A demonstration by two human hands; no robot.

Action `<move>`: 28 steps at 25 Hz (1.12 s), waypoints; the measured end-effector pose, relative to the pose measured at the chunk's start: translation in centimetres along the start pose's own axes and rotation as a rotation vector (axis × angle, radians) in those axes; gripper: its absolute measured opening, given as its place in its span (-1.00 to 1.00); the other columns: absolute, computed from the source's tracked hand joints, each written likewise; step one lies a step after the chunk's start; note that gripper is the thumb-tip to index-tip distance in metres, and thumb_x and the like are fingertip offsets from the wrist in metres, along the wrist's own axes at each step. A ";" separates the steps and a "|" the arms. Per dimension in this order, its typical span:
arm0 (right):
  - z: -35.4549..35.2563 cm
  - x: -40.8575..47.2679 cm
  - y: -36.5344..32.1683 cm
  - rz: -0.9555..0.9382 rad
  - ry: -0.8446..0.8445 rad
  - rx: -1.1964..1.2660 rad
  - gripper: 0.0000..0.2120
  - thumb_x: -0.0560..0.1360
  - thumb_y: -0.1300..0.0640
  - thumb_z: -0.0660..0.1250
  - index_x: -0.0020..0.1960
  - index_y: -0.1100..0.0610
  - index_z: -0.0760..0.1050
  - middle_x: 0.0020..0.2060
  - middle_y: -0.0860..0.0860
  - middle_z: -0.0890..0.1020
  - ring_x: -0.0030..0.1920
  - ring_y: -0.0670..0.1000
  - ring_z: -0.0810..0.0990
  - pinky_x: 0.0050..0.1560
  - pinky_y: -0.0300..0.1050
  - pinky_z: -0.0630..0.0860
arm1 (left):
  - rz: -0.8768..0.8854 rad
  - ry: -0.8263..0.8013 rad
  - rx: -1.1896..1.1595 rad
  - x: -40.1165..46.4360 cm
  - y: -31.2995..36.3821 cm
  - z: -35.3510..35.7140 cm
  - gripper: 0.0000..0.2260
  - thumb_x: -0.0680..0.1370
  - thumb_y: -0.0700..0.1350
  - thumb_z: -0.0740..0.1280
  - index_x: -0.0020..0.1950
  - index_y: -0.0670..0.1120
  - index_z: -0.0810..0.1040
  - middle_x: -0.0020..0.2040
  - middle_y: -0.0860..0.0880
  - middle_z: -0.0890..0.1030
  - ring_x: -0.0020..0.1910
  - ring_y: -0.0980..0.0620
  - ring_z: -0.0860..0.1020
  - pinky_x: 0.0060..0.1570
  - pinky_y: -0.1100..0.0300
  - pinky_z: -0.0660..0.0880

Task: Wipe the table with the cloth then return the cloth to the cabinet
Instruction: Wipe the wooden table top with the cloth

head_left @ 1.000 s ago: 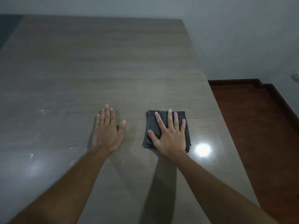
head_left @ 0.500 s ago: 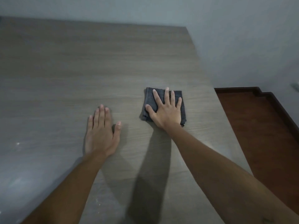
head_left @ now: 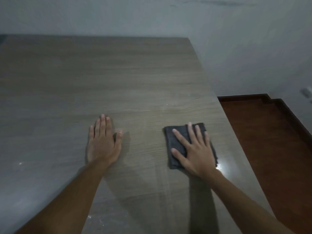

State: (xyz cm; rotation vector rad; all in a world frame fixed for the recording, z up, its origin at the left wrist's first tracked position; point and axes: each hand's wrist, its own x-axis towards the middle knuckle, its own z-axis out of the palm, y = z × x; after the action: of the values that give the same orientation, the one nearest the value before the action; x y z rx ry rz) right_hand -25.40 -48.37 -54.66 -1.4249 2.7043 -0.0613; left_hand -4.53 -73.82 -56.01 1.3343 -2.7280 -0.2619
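Right hand (head_left: 195, 154) flat on cloth (head_left: 175, 141), seemingly.

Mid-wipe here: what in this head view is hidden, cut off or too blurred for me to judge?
- Cabinet: not in the head view.
- Cloth: its middle lies hidden under the right hand, which presses it flat.
- Table: left and near parts run past the frame edges; the left hand covers a patch.
- Pale specks near the bottom edge: too small to identify.
- Object on the wall at far right: blurred, cut off.
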 end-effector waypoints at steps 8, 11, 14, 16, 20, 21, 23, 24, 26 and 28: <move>-1.1 11.7 3.4 0.374 -0.065 0.004 -0.28 0.54 -0.50 -0.18 0.63 -0.29 -0.18 0.66 0.14 -0.10 0.64 0.25 -0.13 0.56 0.39 -0.16 | 0.012 0.047 0.016 0.1 0.1 0.7 -0.27 0.60 0.23 -0.25 0.61 -0.21 0.04 0.63 -0.15 0.02 0.61 -0.09 0.01 0.57 -0.05 -0.09; -0.8 15.1 -2.7 0.300 -0.078 0.040 -0.31 0.59 -0.44 -0.10 0.64 -0.27 -0.16 0.66 0.14 -0.14 0.65 0.23 -0.18 0.56 0.37 -0.22 | 0.016 0.058 0.003 0.3 0.0 0.8 -0.26 0.59 0.23 -0.27 0.61 -0.21 0.04 0.63 -0.15 0.03 0.61 -0.08 0.01 0.57 -0.04 -0.11; 0.0 15.2 -9.6 0.126 -0.073 0.072 -0.32 0.59 -0.43 -0.08 0.64 -0.28 -0.14 0.66 0.12 -0.14 0.65 0.20 -0.21 0.56 0.35 -0.25 | 0.021 0.062 -0.025 0.4 -0.1 0.9 -0.26 0.58 0.22 -0.29 0.61 -0.21 0.06 0.63 -0.14 0.04 0.61 -0.08 0.03 0.57 -0.03 -0.11; 0.3 13.3 -12.2 0.027 -0.065 0.083 -0.32 0.58 -0.42 -0.10 0.64 -0.27 -0.11 0.67 0.11 -0.13 0.65 0.19 -0.20 0.56 0.34 -0.25 | 0.037 0.066 -0.035 0.4 -0.6 0.7 -0.26 0.58 0.22 -0.30 0.61 -0.20 0.06 0.63 -0.12 0.03 0.61 -0.06 0.03 0.57 -0.01 -0.11; 1.0 8.2 -11.8 -0.113 -0.022 0.069 -0.30 0.54 -0.45 -0.14 0.64 -0.28 -0.03 0.67 0.08 -0.06 0.66 0.19 -0.12 0.58 0.33 -0.18 | 0.043 0.029 -0.034 0.5 -2.0 0.3 -0.24 0.56 0.25 -0.36 0.63 -0.17 -0.03 0.64 -0.08 -0.06 0.61 -0.01 -0.06 0.56 0.04 -0.18; 1.2 7.2 -10.8 -0.126 -0.011 0.065 -0.31 0.55 -0.46 -0.11 0.63 -0.29 -0.01 0.67 0.07 -0.03 0.66 0.18 -0.08 0.58 0.33 -0.15 | 0.039 0.027 -0.025 0.3 -2.0 0.2 -0.25 0.56 0.25 -0.35 0.63 -0.17 -0.03 0.64 -0.08 -0.06 0.61 -0.02 -0.06 0.57 0.03 -0.18; 0.9 6.0 -7.3 -0.100 0.009 0.040 -0.31 0.54 -0.48 -0.09 0.63 -0.32 -0.03 0.67 0.04 -0.02 0.66 0.17 -0.05 0.58 0.34 -0.10 | 0.029 0.034 -0.024 0.3 -1.9 0.0 -0.25 0.56 0.24 -0.32 0.62 -0.18 0.01 0.63 -0.10 -0.03 0.61 -0.05 -0.02 0.57 0.02 -0.15; 0.6 5.5 -4.9 -0.068 0.008 0.027 -0.31 0.53 -0.50 -0.10 0.62 -0.34 -0.06 0.67 0.04 -0.03 0.66 0.16 -0.06 0.58 0.34 -0.10 | 0.018 0.024 -0.025 0.3 -1.8 -0.1 -0.24 0.56 0.24 -0.31 0.62 -0.18 0.02 0.63 -0.11 -0.02 0.61 -0.05 -0.01 0.57 0.01 -0.14; -0.1 4.6 0.8 0.037 0.009 0.011 -0.29 0.51 -0.53 -0.16 0.61 -0.38 -0.12 0.67 0.04 -0.05 0.66 0.16 -0.06 0.59 0.31 -0.11 | 0.016 0.026 -0.021 0.4 -1.6 -0.2 -0.24 0.56 0.24 -0.31 0.62 -0.19 0.04 0.63 -0.11 0.00 0.61 -0.06 0.01 0.57 0.01 -0.12; -0.9 4.4 6.0 0.161 0.004 -0.004 -0.27 0.47 -0.55 -0.23 0.60 -0.39 -0.14 0.67 0.04 -0.03 0.65 0.17 -0.03 0.58 0.30 -0.08 | 0.020 0.037 -0.021 0.5 -1.7 -0.1 -0.25 0.57 0.24 -0.29 0.61 -0.20 0.08 0.63 -0.13 0.04 0.61 -0.08 0.04 0.57 -0.02 -0.08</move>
State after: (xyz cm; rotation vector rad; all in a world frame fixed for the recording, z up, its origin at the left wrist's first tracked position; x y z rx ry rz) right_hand -32.95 -48.62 -54.44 -1.2034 2.8128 -0.0484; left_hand -3.55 -75.27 -56.21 1.2923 -2.6998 -0.2609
